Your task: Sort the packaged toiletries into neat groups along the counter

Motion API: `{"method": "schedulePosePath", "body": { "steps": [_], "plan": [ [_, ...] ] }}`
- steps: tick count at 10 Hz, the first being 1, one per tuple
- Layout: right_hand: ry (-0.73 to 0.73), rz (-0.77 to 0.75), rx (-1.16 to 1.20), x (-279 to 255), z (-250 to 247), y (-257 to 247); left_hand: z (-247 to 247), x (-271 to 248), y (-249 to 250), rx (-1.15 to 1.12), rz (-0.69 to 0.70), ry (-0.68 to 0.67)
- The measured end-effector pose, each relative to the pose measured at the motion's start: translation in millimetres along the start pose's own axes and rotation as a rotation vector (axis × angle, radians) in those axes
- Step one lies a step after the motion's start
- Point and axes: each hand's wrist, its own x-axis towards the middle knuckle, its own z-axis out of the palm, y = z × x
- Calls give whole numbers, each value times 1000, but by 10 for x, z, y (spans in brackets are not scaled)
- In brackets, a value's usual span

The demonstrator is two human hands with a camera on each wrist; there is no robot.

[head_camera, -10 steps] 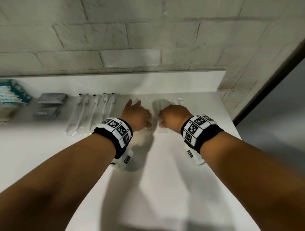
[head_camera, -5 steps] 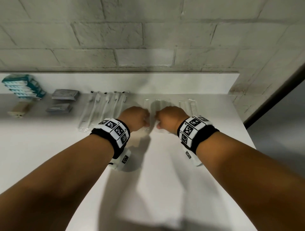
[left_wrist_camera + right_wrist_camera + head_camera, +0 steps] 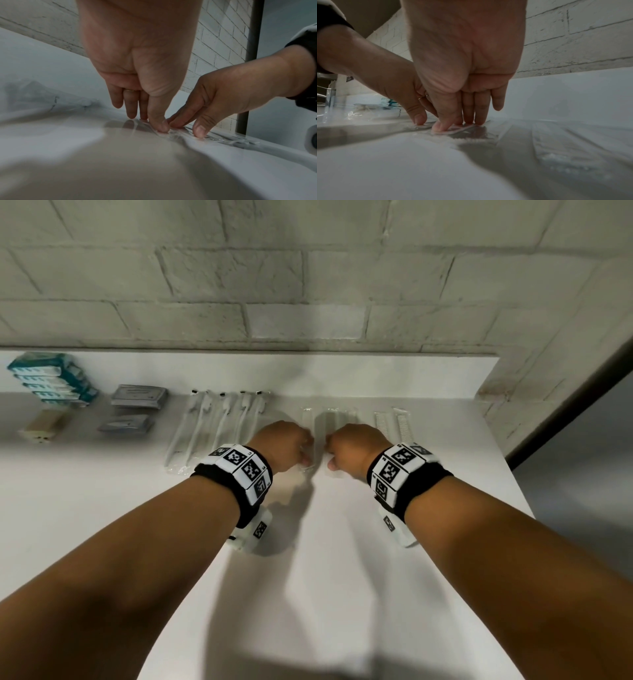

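Note:
Two clear-wrapped packets (image 3: 337,419) lie side by side mid-counter, long axis toward the wall. My left hand (image 3: 297,454) and right hand (image 3: 334,456) sit close together over their near ends. In the left wrist view my left hand (image 3: 147,120) points straight fingers down, with the thumb pressing the crinkled wrapper (image 3: 173,133). In the right wrist view my right hand (image 3: 458,125) presses thumb and straight fingers onto a pale packet end (image 3: 453,130). Neither packet is lifted.
Left along the white counter (image 3: 342,594) lie wrapped toothbrushes (image 3: 212,426), two grey sachets (image 3: 138,396), stacked teal boxes (image 3: 48,381) and a beige box (image 3: 42,426). Two wrapped combs (image 3: 392,422) lie to the right, near the counter's end. A brick wall (image 3: 308,285) runs behind.
My left hand's fingers, stretched out over the packets a second ago, now point down. Both hands have drawn together and a little toward me on the packet ends.

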Motion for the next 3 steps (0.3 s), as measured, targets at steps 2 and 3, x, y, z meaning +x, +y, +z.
{"method": "schedulePosePath", "body": {
  "steps": [2,3],
  "plan": [
    [-5,-2,12,4,11,14,-15,2,3,41,29,-21],
    [-5,-15,96,-93,0,45,14,16,-12,46,-6,12]
  ]
}}
